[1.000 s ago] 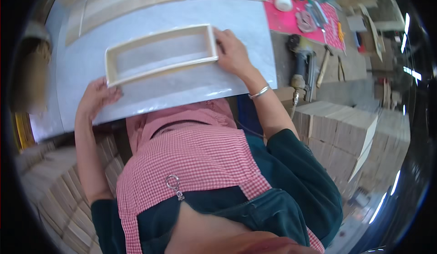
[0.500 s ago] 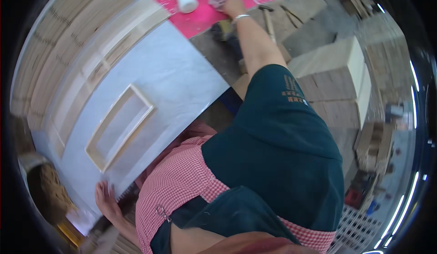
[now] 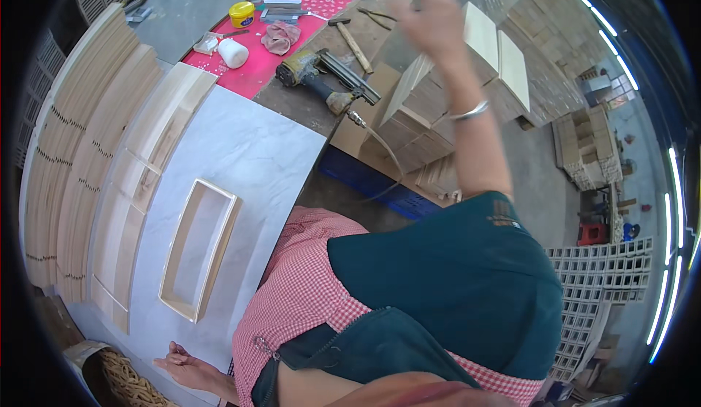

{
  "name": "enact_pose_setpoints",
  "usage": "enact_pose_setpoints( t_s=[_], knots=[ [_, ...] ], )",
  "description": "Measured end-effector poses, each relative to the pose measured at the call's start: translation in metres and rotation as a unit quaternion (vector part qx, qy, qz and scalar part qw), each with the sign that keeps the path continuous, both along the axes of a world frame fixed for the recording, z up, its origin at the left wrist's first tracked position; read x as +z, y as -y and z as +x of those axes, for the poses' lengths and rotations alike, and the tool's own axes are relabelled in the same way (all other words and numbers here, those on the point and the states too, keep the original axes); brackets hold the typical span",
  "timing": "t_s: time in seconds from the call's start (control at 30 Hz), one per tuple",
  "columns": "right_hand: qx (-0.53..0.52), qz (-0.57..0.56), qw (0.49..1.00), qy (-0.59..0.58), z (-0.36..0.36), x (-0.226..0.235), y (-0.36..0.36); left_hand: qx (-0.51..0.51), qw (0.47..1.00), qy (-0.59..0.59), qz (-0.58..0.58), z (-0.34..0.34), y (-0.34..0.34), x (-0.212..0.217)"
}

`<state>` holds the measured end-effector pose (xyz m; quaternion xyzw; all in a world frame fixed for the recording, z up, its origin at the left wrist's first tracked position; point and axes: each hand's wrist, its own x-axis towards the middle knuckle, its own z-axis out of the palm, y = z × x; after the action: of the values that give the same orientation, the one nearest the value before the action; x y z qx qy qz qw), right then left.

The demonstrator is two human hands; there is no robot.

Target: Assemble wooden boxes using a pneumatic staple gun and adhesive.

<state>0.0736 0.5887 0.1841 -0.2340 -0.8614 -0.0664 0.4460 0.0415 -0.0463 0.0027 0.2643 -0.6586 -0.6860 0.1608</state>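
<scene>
The head view has the left hand [image 3: 186, 368] at the left end of the bench [image 3: 252, 140], fingers loosely curled with a gap between them, apparently empty. Well apart, the right hand [image 3: 432, 24] is raised before stacked boards [image 3: 483, 38]; blur hides its grip, so I cannot tell whether it holds anything. The rectangular wooden frame [image 3: 217, 257] lies between the bench's near edge and the wooden strips [image 3: 109, 239] along its far edge. Beside the bench's left end, a bucket [image 3: 79, 358] holds tan, stick-like pieces [image 3: 131, 383]. Past the right edge, a pink mat [image 3: 244, 78] carries a yellow tub [image 3: 242, 15] and a white bottle [image 3: 233, 54].
</scene>
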Motion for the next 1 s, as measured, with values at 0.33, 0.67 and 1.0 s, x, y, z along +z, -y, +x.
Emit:
enact_pose_setpoints(
  t_s=[0.33,0.67,1.0],
  knots=[
    [-0.414,-0.342,0.823,0.187,0.187,0.018,-0.141,-0.031,0.992,-0.067,0.104,-0.003,0.020,-0.021],
    [-0.379,-0.237,0.892,0.065,0.151,0.050,-0.115,-0.019,0.998,-0.025,0.054,0.007,0.017,-0.030],
    [0.388,-0.154,0.887,0.199,-0.093,-0.048,0.117,0.046,0.997,-0.048,-0.031,0.027,0.017,-0.061]
  ],
)
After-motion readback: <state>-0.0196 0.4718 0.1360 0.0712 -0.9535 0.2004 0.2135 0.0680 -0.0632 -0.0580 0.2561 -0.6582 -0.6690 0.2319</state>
